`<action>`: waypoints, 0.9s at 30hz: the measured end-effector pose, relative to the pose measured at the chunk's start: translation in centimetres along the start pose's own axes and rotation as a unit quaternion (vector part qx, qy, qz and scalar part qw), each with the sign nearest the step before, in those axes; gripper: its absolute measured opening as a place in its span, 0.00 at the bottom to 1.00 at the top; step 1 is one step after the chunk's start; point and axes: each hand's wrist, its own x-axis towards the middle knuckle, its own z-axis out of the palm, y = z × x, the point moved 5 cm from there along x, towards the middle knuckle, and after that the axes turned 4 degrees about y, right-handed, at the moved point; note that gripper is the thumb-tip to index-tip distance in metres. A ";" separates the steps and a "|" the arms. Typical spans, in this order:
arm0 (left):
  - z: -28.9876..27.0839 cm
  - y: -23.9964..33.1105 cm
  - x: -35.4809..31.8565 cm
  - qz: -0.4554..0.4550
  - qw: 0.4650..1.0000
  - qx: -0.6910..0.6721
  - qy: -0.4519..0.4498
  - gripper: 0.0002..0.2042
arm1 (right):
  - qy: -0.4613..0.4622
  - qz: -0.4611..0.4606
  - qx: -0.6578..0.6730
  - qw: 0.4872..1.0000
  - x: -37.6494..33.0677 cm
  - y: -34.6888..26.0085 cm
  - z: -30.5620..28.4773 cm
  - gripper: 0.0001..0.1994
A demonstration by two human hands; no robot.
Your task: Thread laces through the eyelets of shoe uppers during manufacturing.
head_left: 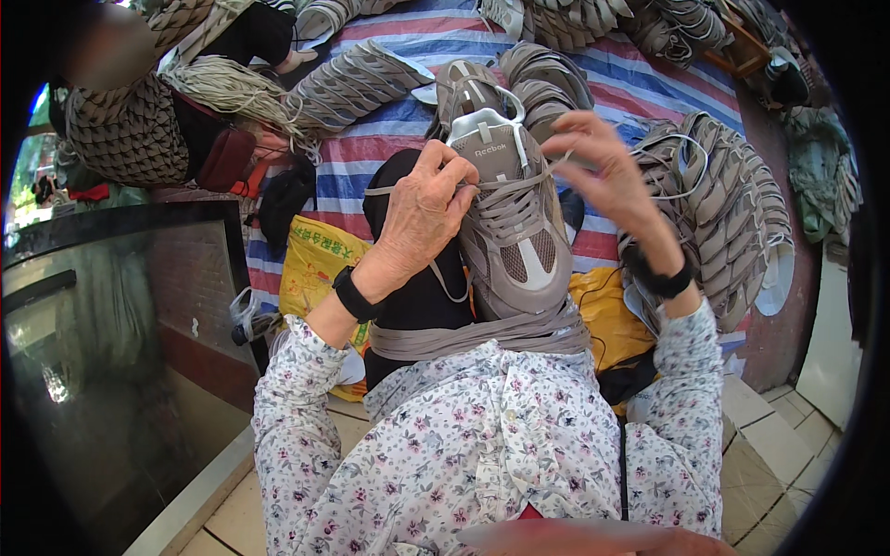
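Two hands are seen on one grey shoe, which is propped on the lap against a black knee. The left hand is curled on the shoe's left side, fingers pinching a lace. The right hand is raised beside the tongue, fingertips pinching the lace end. Beyond, stacked shoe uppers are laid on a striped tarp.

Spread over the floor: a striped red, white and blue tarp. Lying on it, overlapping rows of grey shoe uppers, a yellow bag, possibly plastic.
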 end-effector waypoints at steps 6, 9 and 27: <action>0.2 1.1 0.4 0.007 0.999 0.014 0.034 0.08 | 0.017 -0.042 -0.037 0.998 -0.9 -2.5 3.6 0.07; 0.6 0.5 0.2 0.000 1.000 -0.009 0.029 0.08 | 0.011 -0.037 -0.031 0.999 -0.5 -3.0 3.4 0.05; 1.0 2.0 -0.9 -0.030 0.999 0.020 -0.036 0.06 | -0.087 0.155 0.300 0.937 -1.2 0.1 3.2 0.06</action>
